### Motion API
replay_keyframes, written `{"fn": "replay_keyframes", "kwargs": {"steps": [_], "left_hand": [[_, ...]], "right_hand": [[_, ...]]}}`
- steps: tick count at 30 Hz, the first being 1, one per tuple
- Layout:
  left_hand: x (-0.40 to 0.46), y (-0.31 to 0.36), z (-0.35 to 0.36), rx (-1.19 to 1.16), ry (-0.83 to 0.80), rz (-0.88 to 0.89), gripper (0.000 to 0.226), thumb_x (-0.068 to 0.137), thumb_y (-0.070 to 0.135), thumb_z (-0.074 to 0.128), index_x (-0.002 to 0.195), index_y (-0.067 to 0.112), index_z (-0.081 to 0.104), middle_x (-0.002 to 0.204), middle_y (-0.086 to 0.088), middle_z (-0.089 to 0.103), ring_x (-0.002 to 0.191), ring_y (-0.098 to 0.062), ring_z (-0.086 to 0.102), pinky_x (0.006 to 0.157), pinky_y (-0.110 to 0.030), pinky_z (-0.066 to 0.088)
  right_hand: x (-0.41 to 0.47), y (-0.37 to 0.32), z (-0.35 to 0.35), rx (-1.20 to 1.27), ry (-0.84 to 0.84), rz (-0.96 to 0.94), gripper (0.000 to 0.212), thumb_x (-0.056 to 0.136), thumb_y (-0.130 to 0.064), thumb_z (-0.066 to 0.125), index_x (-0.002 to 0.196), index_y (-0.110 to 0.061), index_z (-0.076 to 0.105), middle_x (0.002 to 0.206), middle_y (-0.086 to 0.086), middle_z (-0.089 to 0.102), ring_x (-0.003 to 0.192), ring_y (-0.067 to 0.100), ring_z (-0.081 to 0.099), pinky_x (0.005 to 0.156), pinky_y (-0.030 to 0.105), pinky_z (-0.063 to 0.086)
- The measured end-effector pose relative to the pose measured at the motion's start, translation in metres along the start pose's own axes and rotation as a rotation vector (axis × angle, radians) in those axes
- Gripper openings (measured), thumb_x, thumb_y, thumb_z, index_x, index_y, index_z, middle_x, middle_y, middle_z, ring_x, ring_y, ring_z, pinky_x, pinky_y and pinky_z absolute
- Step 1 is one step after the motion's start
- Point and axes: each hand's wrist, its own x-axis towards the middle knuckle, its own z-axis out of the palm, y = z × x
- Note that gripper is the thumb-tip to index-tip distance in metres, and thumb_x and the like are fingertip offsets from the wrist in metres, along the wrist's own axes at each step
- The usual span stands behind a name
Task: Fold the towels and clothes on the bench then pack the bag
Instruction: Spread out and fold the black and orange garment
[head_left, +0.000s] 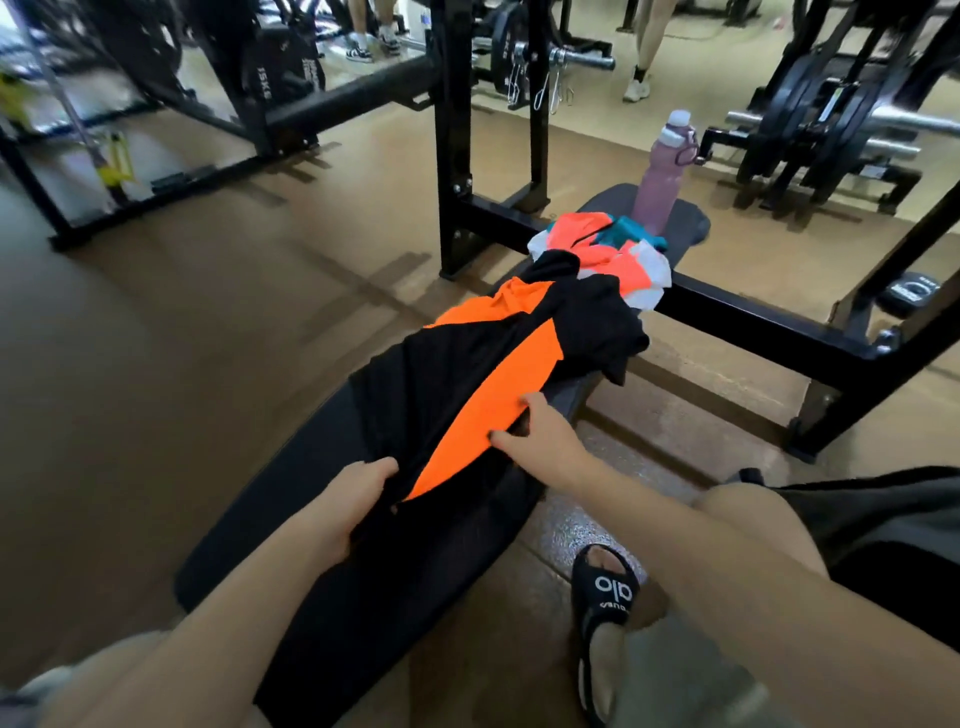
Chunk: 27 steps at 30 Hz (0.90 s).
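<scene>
A black and orange shirt lies stretched along the black padded bench. My left hand grips the shirt's near black hem. My right hand pinches the edge of the orange panel on the bench's right side, thumb and forefinger spread over the cloth. Farther along the bench lies a crumpled pile of coral, white and teal clothes. No bag is in view.
A pink water bottle stands at the bench's far end. The black rack frame crosses behind and to the right. Weight plates and barbells sit at back right. My sandalled foot is on the floor beside the bench. People's legs show far back.
</scene>
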Motion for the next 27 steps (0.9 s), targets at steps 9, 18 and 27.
{"fn": "replay_keyframes", "kwargs": {"steps": [9,18,27], "left_hand": [[-0.009,-0.047,-0.051,0.896,-0.055,0.026,0.042,0.088,0.033,0.063,0.124,0.012,0.059,0.111,-0.001,0.067,0.098,-0.016,0.068,0.087,-0.032,0.058],[0.018,-0.018,-0.018,0.817,0.172,0.686,0.075,0.092,0.043,0.062,0.156,0.028,0.024,0.155,-0.005,0.036,0.138,-0.026,0.04,0.11,-0.042,0.042],[0.038,-0.017,0.036,1.329,0.069,0.699,0.026,0.097,0.04,0.051,0.113,0.02,0.055,0.116,0.001,0.056,0.11,-0.023,0.057,0.088,-0.037,0.049]], "right_hand": [[0.012,0.006,0.058,0.335,0.047,0.195,0.007,0.076,-0.014,0.071,0.082,-0.016,0.068,0.086,0.005,0.067,0.079,0.026,0.068,0.081,0.049,0.06],[-0.067,-0.026,0.086,0.139,-0.746,-0.155,0.028,0.076,-0.007,0.069,0.098,-0.025,0.068,0.084,-0.001,0.066,0.071,0.007,0.059,0.065,0.023,0.048],[-0.001,0.037,-0.019,0.193,-0.03,0.172,0.008,0.086,-0.008,0.064,0.088,-0.014,0.058,0.067,0.007,0.065,0.058,0.022,0.063,0.059,0.034,0.054]]}}
